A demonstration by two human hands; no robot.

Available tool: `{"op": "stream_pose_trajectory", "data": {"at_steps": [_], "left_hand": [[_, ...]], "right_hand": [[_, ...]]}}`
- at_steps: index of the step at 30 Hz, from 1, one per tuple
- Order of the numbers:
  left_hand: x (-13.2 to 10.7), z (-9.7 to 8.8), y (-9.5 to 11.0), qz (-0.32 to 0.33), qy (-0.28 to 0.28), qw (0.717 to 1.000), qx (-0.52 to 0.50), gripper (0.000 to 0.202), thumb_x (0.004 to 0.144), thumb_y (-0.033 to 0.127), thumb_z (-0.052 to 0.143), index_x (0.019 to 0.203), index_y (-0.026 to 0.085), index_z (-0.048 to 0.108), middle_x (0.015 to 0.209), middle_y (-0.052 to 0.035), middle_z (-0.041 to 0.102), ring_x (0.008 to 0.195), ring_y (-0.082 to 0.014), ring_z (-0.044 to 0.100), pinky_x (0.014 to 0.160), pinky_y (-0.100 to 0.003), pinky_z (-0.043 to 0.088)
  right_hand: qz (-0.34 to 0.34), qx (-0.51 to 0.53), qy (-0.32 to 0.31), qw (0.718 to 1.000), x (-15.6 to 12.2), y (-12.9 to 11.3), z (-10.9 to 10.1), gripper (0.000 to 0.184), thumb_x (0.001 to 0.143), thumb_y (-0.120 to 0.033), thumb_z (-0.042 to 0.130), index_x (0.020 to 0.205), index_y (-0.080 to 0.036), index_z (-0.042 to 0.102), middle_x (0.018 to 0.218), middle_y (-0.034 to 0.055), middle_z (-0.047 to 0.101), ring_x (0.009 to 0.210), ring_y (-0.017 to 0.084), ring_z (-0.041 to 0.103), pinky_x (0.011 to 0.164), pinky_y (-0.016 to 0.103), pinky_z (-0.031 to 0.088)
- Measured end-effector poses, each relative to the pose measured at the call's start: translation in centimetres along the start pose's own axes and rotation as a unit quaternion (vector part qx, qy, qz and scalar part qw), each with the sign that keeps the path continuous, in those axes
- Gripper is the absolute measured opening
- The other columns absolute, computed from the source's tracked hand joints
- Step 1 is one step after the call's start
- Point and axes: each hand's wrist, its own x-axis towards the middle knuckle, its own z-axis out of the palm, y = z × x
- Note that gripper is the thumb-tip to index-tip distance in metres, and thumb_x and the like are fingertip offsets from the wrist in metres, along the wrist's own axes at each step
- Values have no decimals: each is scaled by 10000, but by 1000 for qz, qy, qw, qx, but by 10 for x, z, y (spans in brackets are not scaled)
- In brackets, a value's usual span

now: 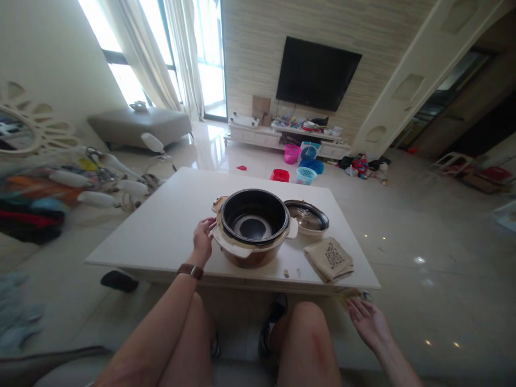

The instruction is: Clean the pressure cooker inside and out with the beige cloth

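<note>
A brown and cream cooker (252,228) with a black inner pot stands open on the white low table (161,231). My left hand (202,238) rests against the cooker's left side, fingers curled on its rim handle. A round metal lid (308,216) lies just right of the cooker. A folded beige cloth (329,259) sits near the table's front right corner. My right hand (367,321) hangs below that corner, fingers apart, beside a small object at the table's edge that I cannot make out.
My bare knees (306,333) sit under the table's front edge. Plastic baskets (305,174) and a red bowl (279,174) lie on the glossy floor beyond. A TV (316,72) hangs on the far wall; a grey bench (139,124) stands at left.
</note>
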Motion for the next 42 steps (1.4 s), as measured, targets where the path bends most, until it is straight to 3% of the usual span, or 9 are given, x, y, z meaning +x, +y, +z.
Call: {"op": "stream_pose_trajectory", "data": {"at_steps": [3,7,10,13,18,25,28,33,42], "left_hand": [[-21,-52,17,-17,-13,999,28,326,742,413,626,992,204,624,1154,-104,750,1081,-255,713,885,-369,539],[-39,-131,38,-53,62,995,64,256,717,357,624,925,208,619,1054,-87,760,1038,-272,733,855,-377,557],[-45,-156,51,-38,121,991,52,196,716,301,606,890,211,605,973,-63,755,954,-247,737,816,-359,552],[-46,-137,58,-19,135,990,31,192,698,285,611,872,204,603,915,-52,740,878,-220,722,793,-336,534],[-32,-48,63,42,80,995,39,211,686,326,625,853,197,632,943,-70,727,912,-221,689,826,-345,513],[11,33,85,144,12,951,272,122,759,351,678,772,231,661,748,-47,664,723,-231,579,723,-342,408],[22,47,89,109,-52,923,365,233,752,391,751,630,253,607,625,-39,595,658,-238,532,702,-349,342],[25,52,76,100,-2,904,415,319,693,408,822,616,279,540,568,-31,513,725,-318,597,758,-389,362],[18,62,89,108,-29,864,490,307,747,400,748,586,254,532,588,-43,552,700,-270,582,719,-363,383]], "right_hand": [[-8,15,-28,999,-11,-9,3,172,786,-84,566,862,-228,620,942,51,730,806,168,774,618,231,637],[-49,8,-56,997,-35,-18,22,170,765,-69,577,855,-207,619,917,34,736,762,153,763,577,212,616],[-97,4,-80,992,-62,-18,56,195,718,-73,603,858,-206,631,861,-2,725,699,123,734,542,187,577],[-161,-6,-132,978,-89,-9,108,193,667,-133,673,840,-210,639,800,-30,697,658,104,690,528,177,531],[-338,-69,-176,922,-117,18,207,233,630,-269,727,843,-217,649,798,-27,682,663,112,624,574,208,471],[-537,-364,-131,750,-110,18,312,255,830,-485,586,749,-243,606,732,39,660,715,227,579,694,336,432],[-529,-491,-126,680,-100,13,332,382,899,-544,514,654,-253,552,644,34,614,648,217,534,656,332,350],[-507,-580,-113,627,-93,16,341,432,893,-551,557,583,-256,497,584,27,581,598,198,484,627,321,300],[-511,-516,-113,678,-100,24,341,387,799,-472,664,556,-252,458,547,-2,513,566,168,417,606,315,280]]}}
